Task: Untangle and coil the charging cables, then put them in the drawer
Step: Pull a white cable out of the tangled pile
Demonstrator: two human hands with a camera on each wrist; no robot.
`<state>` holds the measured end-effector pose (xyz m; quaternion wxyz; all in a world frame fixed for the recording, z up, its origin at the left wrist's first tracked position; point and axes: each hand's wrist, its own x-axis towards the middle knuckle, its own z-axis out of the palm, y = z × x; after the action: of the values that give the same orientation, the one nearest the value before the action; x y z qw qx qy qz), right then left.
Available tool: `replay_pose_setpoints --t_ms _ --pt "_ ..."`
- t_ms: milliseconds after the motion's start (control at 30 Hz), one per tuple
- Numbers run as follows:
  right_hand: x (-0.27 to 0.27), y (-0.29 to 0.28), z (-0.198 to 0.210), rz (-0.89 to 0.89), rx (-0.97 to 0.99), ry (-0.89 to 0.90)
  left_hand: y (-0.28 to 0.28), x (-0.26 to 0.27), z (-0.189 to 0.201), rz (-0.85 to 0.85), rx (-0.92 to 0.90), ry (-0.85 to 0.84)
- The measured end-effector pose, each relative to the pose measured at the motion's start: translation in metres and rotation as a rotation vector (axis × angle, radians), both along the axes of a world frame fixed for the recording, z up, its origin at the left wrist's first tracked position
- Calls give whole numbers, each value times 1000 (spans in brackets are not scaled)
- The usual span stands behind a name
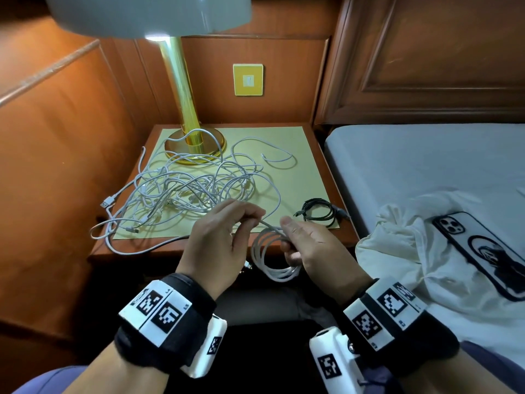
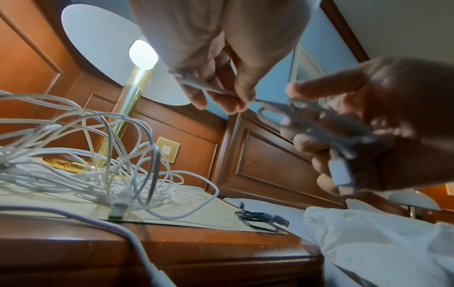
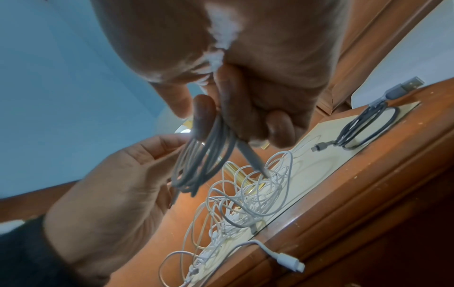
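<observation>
A tangle of white charging cables (image 1: pixel 184 189) (image 2: pixel 98 161) (image 3: pixel 245 198) lies on the nightstand (image 1: pixel 326 238), partly over the lamp's base. My right hand (image 1: pixel 309 245) (image 3: pixel 245 108) grips a coiled white cable (image 1: pixel 272 257) (image 3: pixel 203 165) in front of the nightstand's front edge. My left hand (image 1: pixel 224 234) (image 2: pixel 221 93) pinches the loose end of that cable (image 1: pixel 265 223) just left of the coil. A coiled black cable (image 1: pixel 318 211) (image 2: pixel 260 217) (image 3: pixel 368 132) rests at the nightstand's front right corner. No drawer shows in these views.
A brass lamp (image 1: pixel 184 109) stands at the back of the nightstand on a pale yellow mat (image 1: pixel 298 155). To the right is a bed (image 1: pixel 426 166) with a white cloth (image 1: pixel 412 265) and a phone (image 1: pixel 483 251). Wood panelling closes the left side and back.
</observation>
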<state>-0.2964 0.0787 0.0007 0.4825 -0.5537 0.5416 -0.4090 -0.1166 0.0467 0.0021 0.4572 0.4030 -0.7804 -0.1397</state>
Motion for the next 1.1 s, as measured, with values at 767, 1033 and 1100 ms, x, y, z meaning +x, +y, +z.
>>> replay_pose_setpoints --t_ms 767,1033,1100 --pt "-5 2 8 -27 -222 170 7 -10 0 -297 1006 710" --pt "-3 2 8 -110 -306 259 12 -19 3 -355 1053 875" --pt "-1 3 7 -117 -313 292 11 -17 6 -401 1098 914"
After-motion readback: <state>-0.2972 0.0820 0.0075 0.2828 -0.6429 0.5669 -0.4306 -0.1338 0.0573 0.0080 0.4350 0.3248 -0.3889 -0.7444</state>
